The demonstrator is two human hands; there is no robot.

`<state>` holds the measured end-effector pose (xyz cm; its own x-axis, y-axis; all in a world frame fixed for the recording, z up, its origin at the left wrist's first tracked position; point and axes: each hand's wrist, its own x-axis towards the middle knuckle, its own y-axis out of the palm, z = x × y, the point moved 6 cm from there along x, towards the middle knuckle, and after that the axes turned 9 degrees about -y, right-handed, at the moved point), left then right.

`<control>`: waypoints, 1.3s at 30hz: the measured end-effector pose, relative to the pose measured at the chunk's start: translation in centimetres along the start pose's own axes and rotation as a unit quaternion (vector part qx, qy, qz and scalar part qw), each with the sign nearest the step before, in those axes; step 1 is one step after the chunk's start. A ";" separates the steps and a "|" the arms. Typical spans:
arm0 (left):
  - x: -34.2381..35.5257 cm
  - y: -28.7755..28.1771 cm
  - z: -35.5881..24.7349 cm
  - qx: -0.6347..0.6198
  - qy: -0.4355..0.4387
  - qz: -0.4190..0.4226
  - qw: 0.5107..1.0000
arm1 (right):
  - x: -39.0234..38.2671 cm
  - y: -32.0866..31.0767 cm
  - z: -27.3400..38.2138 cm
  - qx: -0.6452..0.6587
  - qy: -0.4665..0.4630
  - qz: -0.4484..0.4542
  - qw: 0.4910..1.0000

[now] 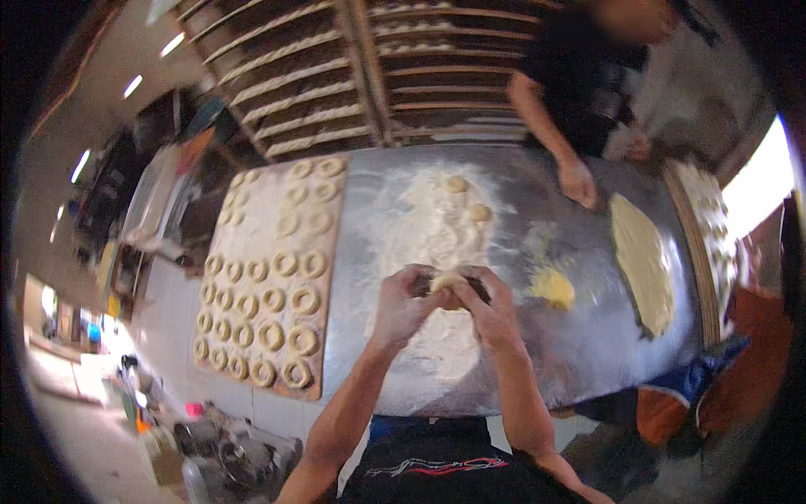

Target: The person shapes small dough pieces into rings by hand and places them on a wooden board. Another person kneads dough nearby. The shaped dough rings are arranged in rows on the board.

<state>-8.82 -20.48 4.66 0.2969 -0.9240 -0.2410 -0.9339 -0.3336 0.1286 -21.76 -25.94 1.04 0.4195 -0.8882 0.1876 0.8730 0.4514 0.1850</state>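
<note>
Hands (pixel 403 307) (pixel 495 311) meet, fingers curled round dough piece (pixel 447 283).

On the table (pixel 588 353), a board (pixel 329 277) lies at the left with dough rings (pixel 271 335) in rows on it. Right of the board sits a flour patch (pixel 437 227), two dough pieces (pixel 467 198) at its far end. Further right lies a small dough lump (pixel 552 287), then a dough sheet (pixel 642 262). Racks (pixel 336 76) stand behind the table.

Pale cream dough rings (pixel 273 298) on a brown board (pixel 332 252), white flour (pixel 437 223) over grey steel table (pixel 588 336).
</note>
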 end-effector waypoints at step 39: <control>-7.7 -12.5 1.3 0.124 0.353 -0.271 0.887 | -5.1 16.0 -1.9 0.276 0.066 0.255 0.925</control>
<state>0.34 -8.92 3.63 0.6841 -0.5564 0.4716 -0.6050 -0.7940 -0.0592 -9.44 -14.35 1.19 0.7993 -0.5350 0.2738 0.3097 0.7571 0.5752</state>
